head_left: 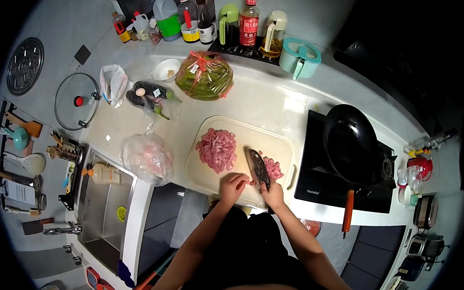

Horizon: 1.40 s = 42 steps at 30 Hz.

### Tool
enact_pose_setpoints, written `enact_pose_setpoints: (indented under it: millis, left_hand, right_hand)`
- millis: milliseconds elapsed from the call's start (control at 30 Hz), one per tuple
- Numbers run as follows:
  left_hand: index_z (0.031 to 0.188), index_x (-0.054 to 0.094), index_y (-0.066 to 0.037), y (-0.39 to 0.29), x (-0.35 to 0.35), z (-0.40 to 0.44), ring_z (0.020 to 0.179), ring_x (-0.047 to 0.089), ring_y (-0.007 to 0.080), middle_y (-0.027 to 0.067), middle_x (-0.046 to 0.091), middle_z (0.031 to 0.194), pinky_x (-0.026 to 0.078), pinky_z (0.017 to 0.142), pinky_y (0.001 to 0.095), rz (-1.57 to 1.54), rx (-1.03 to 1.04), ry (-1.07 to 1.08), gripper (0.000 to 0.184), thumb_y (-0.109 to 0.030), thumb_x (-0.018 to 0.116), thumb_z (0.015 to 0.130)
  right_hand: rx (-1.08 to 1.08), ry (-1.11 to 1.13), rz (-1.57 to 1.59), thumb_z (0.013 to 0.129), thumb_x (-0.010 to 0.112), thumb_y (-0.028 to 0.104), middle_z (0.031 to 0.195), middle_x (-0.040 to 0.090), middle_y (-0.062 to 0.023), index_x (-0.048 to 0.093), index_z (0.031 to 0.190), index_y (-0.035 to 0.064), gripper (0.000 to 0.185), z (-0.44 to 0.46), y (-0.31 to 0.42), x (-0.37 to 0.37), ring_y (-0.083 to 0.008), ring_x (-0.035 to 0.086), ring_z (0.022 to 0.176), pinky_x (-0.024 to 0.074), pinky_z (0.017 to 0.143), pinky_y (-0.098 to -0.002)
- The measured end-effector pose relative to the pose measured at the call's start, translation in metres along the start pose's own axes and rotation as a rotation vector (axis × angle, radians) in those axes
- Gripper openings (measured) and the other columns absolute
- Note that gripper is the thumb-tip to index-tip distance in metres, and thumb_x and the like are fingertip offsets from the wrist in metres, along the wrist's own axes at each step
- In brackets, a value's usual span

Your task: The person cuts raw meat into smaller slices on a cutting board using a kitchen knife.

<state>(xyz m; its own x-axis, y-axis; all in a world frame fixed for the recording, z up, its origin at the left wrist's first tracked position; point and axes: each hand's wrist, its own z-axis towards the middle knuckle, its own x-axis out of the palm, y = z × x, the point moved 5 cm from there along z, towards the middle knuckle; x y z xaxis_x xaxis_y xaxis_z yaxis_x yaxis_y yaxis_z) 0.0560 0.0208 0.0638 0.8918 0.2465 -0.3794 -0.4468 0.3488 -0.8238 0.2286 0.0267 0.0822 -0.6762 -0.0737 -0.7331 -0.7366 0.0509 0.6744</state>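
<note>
My right hand (274, 195) is wrapped round the handle of a kitchen knife (258, 166), whose dark, patterned broad blade points away from me over the cutting board (253, 129). On the board's near edge my left hand (233, 189) is closed, its fingertips on a small piece of raw meat (246, 179) left of the blade. A large heap of sliced raw meat (216, 150) lies on the left half of the board. Right of the knife sits a smaller pile of cut meat (273, 168).
A black wok (348, 141) stands on the gas stove (313, 171) at right, its handle jutting towards me. Left are a crumpled plastic bag (147, 158), bagged eggplants (151, 95) and a sink (104, 207). Behind are bagged green vegetables (206, 78), a white bowl (166, 69) and several bottles.
</note>
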Motion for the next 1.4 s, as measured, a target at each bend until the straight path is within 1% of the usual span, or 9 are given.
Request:
enact_pose_setpoints:
  millis: [133,433,567,700,733,833,1000,1267,1400]
  left_hand:
    - [0.074,0.061,-0.001,0.004,0.000,-0.003,0.074,0.061,0.0275,0.0109,0.062,0.081,0.049,0.065,0.0334,0.051,0.022,-0.012,0.009,0.001,0.068,0.069]
    - [0.072,0.060,-0.002,0.009,0.009,-0.005,0.069,0.059,0.0272,0.0100,0.060,0.076,0.048,0.061,0.0344,0.103,-0.020,0.044,0.008,-0.002,0.067,0.069]
    - [0.073,0.061,-0.001,0.021,0.012,-0.008,0.074,0.060,0.0275,0.0103,0.062,0.078,0.050,0.065,0.0345,0.137,-0.108,0.040,0.009,0.001,0.067,0.067]
    - [0.074,0.061,-0.002,0.013,0.008,-0.005,0.073,0.060,0.0284,0.0103,0.062,0.076,0.049,0.066,0.0357,0.163,0.006,0.076,0.009,0.002,0.066,0.068]
    - [0.077,0.062,-0.002,0.011,0.007,-0.004,0.072,0.059,0.0286,0.0104,0.061,0.076,0.048,0.065,0.0350,0.159,0.010,0.060,0.009,0.001,0.066,0.069]
    - [0.081,0.064,-0.002,0.000,-0.002,-0.005,0.070,0.059,0.0275,0.0103,0.061,0.077,0.048,0.062,0.0335,0.107,-0.024,-0.033,0.010,0.000,0.066,0.071]
    - [0.080,0.065,-0.001,0.006,-0.002,-0.012,0.067,0.059,0.0254,0.0104,0.060,0.078,0.048,0.059,0.0316,0.104,-0.104,-0.029,0.007,0.000,0.067,0.073]
    - [0.078,0.065,-0.003,0.017,0.002,-0.011,0.067,0.060,0.0298,0.0114,0.061,0.077,0.049,0.060,0.0348,0.148,-0.101,-0.033,0.007,-0.005,0.068,0.073]
    - [0.073,0.063,-0.002,0.021,0.009,-0.010,0.068,0.060,0.0292,0.0118,0.061,0.076,0.049,0.061,0.0356,0.147,-0.121,0.027,0.008,-0.004,0.067,0.067]
  right_hand:
    - [-0.101,0.104,-0.263,0.079,0.058,0.024,0.063,0.060,-0.0218,0.055,0.078,0.0015,0.023,-0.015,0.024,-0.017,-0.0380,0.062,0.060,0.0511,0.058,-0.0456]
    - [-0.160,0.230,-0.373,0.079,0.058,0.025,0.063,0.061,-0.0220,0.056,0.076,0.0005,0.025,-0.010,0.027,-0.001,-0.0384,0.062,0.058,0.0512,0.055,-0.0454]
    - [-0.075,0.074,-0.233,0.080,0.057,0.026,0.065,0.061,-0.0240,0.057,0.078,-0.0009,0.027,0.008,0.027,0.026,-0.0404,0.062,0.062,0.0508,0.059,-0.0485]
    - [0.071,-0.028,-0.021,0.081,0.057,0.026,0.065,0.060,-0.0260,0.059,0.081,-0.0066,0.033,0.014,0.003,0.031,-0.0375,0.063,0.060,0.0497,0.059,-0.0460]
    - [0.285,0.135,0.293,0.082,0.056,0.023,0.062,0.059,-0.0251,0.060,0.083,-0.0076,0.031,0.013,-0.008,0.032,-0.0351,0.063,0.057,0.0491,0.058,-0.0438]
    - [0.180,0.080,0.319,0.082,0.055,0.022,0.059,0.058,-0.0228,0.059,0.086,-0.0067,0.029,0.010,-0.006,0.020,-0.0338,0.062,0.053,0.0489,0.057,-0.0425]
    - [-0.054,0.122,-0.171,0.078,0.058,0.023,0.069,0.061,-0.0242,0.057,0.083,-0.0012,0.025,-0.005,0.013,-0.006,-0.0389,0.062,0.067,0.0500,0.062,-0.0467]
    - [-0.120,0.279,-0.342,0.079,0.057,0.024,0.070,0.062,-0.0226,0.057,0.083,0.0001,0.024,-0.009,0.027,-0.010,-0.0379,0.063,0.065,0.0514,0.062,-0.0465]
    - [-0.087,0.268,-0.322,0.081,0.056,0.026,0.069,0.062,-0.0233,0.058,0.084,-0.0003,0.026,-0.003,0.025,0.017,-0.0382,0.063,0.065,0.0514,0.061,-0.0469]
